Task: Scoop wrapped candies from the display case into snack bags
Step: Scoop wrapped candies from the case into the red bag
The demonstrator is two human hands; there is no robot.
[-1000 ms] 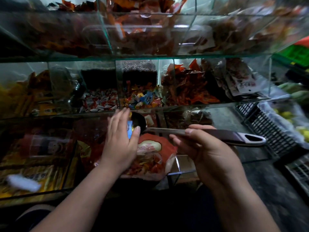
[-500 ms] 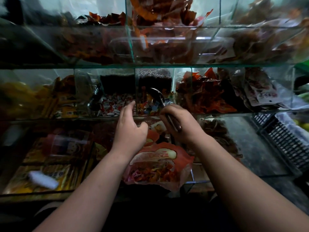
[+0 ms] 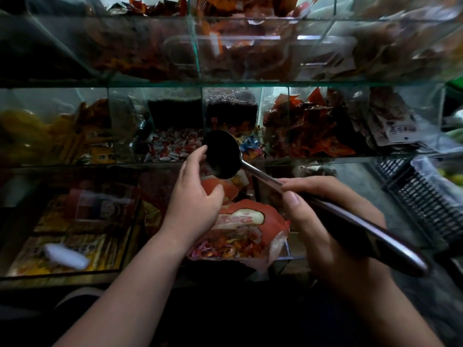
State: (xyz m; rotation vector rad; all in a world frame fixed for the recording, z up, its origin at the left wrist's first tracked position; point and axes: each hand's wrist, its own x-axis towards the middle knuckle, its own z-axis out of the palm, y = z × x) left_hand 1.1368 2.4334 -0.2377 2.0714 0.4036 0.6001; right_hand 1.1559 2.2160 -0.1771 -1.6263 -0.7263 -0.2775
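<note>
Right hand (image 3: pixel 333 221) clamps the handle of a dark ladle (image 3: pixel 221 154); left hand (image 3: pixel 195 199), fingers loosely apart, touches its bowl, at 12 o'clock from a red snack bag (image 3: pixel 250 206) showing colourful wrapped candies (image 3: pixel 233 244) inside.

Both bare forearms rise from the bottom edge and converge towards the centre. The left hand (image 3: pixel 193 199) shows its back to the camera, wrist nearly straight, its fingers (image 3: pixel 200 152) loosely curved upward, the index tip touching the rim of a ladle (image 3: pixel 221 156). Its thumb is spread out to the right, apart from the fingers. The right hand (image 3: pixel 333 221) sits lower and nearer, gripping the ladle's handle: thumb laid flat along the top, the other fingers curled round from the far side.
</note>
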